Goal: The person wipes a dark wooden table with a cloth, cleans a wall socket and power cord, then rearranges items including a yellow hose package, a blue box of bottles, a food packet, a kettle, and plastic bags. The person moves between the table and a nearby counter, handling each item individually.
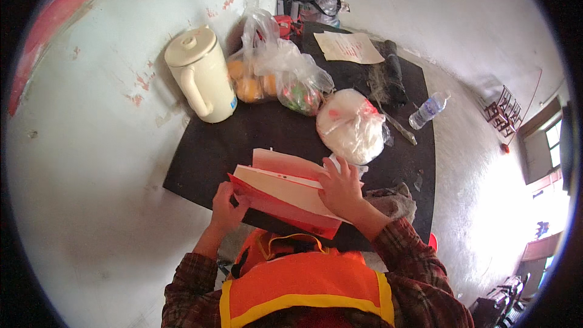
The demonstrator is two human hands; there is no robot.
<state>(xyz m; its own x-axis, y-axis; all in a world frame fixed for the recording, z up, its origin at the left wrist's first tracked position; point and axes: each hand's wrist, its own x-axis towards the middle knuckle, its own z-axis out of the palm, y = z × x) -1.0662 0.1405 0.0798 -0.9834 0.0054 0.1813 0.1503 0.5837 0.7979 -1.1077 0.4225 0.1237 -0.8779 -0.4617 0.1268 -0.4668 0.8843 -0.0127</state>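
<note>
A red and cream folded paper item [278, 186], perhaps a booklet or envelope, is spread open just above the near side of the dark table [278, 130]. My left hand [226, 207] pinches its red lower layer at the left corner. Across its right end lies my right hand [344, 189], with the thumb on the cream panel and the fingers over the far edge. Behind the cream part a pinkish flap [284, 162] stands up. A round white bundle in a clear plastic bag [350, 125] sits just beyond my right hand.
A cream lidded jug [205, 77] stands at the back left beside plastic bags of orange fruit [249, 89] and something green and red [298, 98]. Farther back lies a printed sheet [348, 48]. A plastic bottle [428, 109] is at the right, and a grey cloth [396, 202] beside my right forearm.
</note>
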